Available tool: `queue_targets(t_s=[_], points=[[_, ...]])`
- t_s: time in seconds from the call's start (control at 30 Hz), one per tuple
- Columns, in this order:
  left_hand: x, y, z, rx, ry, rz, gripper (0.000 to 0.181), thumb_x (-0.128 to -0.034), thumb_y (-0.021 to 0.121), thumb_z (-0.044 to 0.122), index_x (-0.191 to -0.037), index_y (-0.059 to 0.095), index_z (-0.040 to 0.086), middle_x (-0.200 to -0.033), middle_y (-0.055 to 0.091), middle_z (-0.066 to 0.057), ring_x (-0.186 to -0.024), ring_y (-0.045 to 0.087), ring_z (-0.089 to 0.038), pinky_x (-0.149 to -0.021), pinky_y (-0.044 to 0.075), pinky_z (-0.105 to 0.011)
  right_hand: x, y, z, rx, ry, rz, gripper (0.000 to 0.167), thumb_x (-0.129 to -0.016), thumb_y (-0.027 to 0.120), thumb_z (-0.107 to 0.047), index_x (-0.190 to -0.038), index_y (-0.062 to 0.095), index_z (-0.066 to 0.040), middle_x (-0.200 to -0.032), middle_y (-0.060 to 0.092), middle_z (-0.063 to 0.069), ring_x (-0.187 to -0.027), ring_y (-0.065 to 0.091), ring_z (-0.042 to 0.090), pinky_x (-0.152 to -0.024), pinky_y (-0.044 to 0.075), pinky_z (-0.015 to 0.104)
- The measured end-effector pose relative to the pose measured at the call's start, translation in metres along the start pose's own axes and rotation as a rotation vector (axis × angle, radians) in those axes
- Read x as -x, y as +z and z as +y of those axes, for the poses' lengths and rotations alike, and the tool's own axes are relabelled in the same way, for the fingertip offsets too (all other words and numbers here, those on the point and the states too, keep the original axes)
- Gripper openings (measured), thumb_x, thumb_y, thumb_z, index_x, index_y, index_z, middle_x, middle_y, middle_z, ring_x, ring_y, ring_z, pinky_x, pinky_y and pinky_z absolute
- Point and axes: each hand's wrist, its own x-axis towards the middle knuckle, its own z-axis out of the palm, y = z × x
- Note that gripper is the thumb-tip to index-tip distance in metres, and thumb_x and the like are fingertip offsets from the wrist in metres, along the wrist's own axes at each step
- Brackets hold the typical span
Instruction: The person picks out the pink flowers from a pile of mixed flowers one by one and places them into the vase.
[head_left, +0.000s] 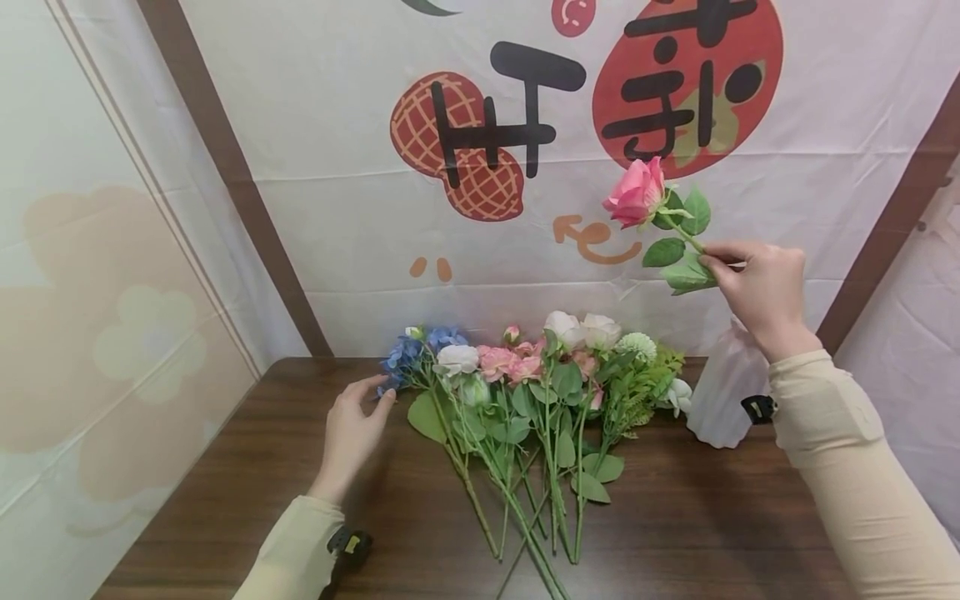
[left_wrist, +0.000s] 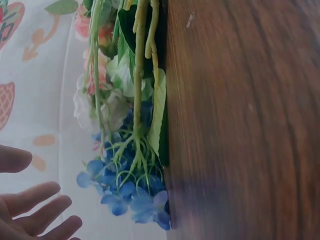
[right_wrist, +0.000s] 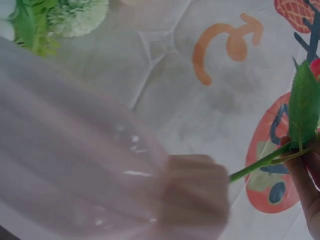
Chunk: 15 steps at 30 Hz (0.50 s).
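Observation:
My right hand [head_left: 765, 287] pinches the stem of a pink rose [head_left: 636, 193] between thumb and fingertips, above a pale, ribbed vase [head_left: 722, 392] at the table's right. In the right wrist view, the stem [right_wrist: 260, 164] runs down to the mouth of the vase [right_wrist: 80, 150]; whether its end is inside, I cannot tell. My left hand [head_left: 354, 433], fingers spread and holding nothing, is beside the blue hydrangea [head_left: 405, 357] at the left end of a row of flowers. The left wrist view shows a gap between that hand [left_wrist: 37, 212] and the hydrangea [left_wrist: 135, 200].
Pink flowers [head_left: 510, 364], white flowers [head_left: 581, 330], a pale green pompom bloom [head_left: 637, 346] and green fern [head_left: 651, 387] lie on the brown wooden table [head_left: 660, 533]. Their stems cross towards the front edge. A printed white cloth [head_left: 322, 208] hangs behind the table.

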Motion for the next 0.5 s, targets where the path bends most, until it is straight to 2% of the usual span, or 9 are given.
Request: queue_targets(t_s=[0.27,0.5], points=[[0.001,-0.007,-0.008,-0.021,0.008,0.026,0.036,-0.0921,0.060,0.022,-0.123,0.061,0.003,-0.129,0.058,-0.020,-0.119,0.050,-0.040,-0.100,0.037,-0.054,0.010,0.005,0.013,0.015,0.028,-0.015,0.011,-0.081,0.070,-0.005,-0.090,0.076,-0.003,-0.080,0.073,0.015,-0.068,0.067,0.037,-0.062,0.037,0.037],[0.003,-0.008,-0.013,-0.021,0.022,0.025,0.037,-0.0919,0.060,0.022,-0.122,0.061,0.001,-0.127,0.059,-0.020,-0.120,0.050,-0.040,-0.101,0.036,-0.053,0.017,0.006,0.019,-0.001,0.055,-0.050,0.012,-0.082,0.069,-0.005,-0.091,0.075,-0.002,-0.082,0.073,0.017,-0.068,0.068,0.037,-0.063,0.036,0.034]])
